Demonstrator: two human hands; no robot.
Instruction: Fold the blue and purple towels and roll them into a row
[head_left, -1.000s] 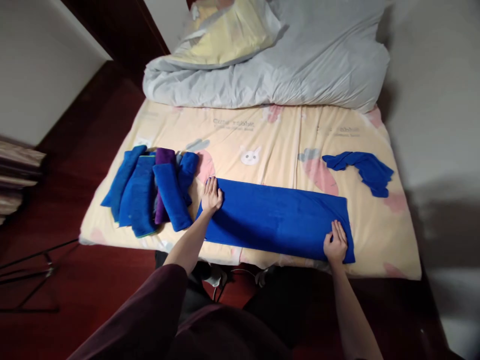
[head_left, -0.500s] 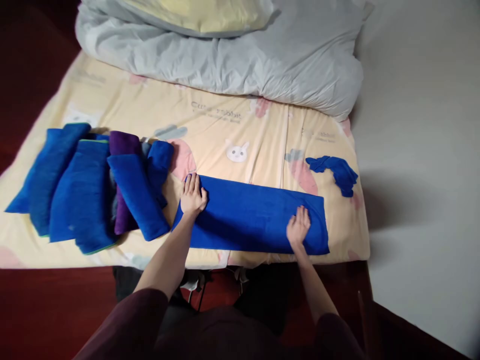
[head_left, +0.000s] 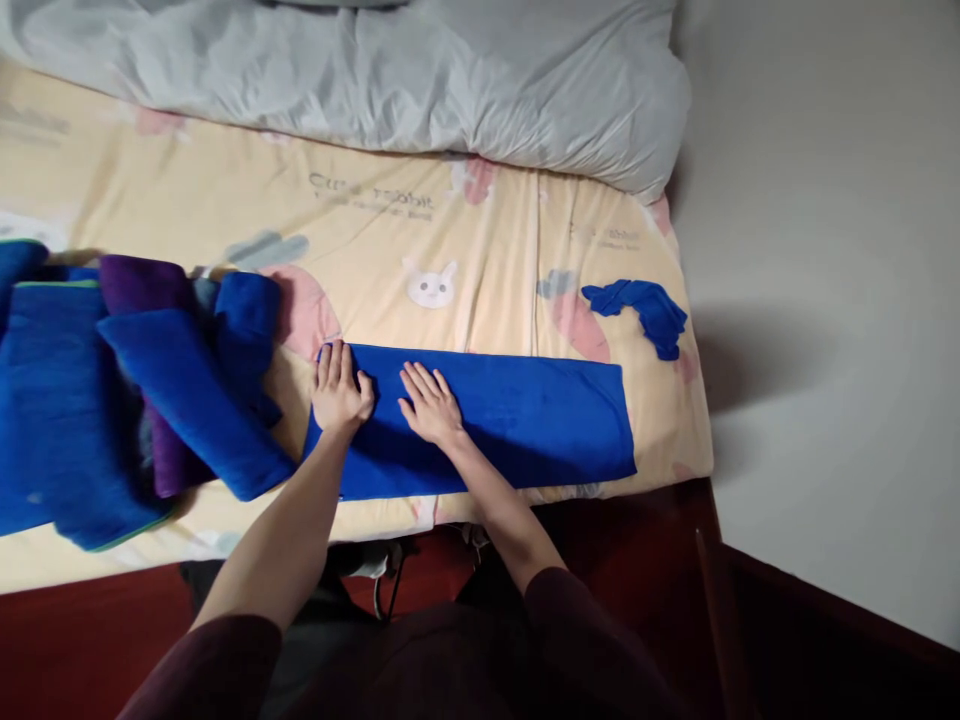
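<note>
A long blue towel (head_left: 525, 415), folded into a strip, lies flat along the near edge of the bed (head_left: 480, 240). My left hand (head_left: 339, 385) rests flat on its left end, fingers together. Close beside it, my right hand (head_left: 429, 402) presses flat on the towel, fingers spread. Neither hand holds anything.
A pile of folded blue and purple towels (head_left: 150, 380) lies on the bed at the left. A small crumpled blue cloth (head_left: 643, 310) sits near the bed's right edge. A grey duvet (head_left: 390, 70) is bunched at the far side. Dark red floor lies below the bed; a white wall is at right.
My right hand slid left along the towel from its right end to just beside my left hand. The view shifted down and to the right.
</note>
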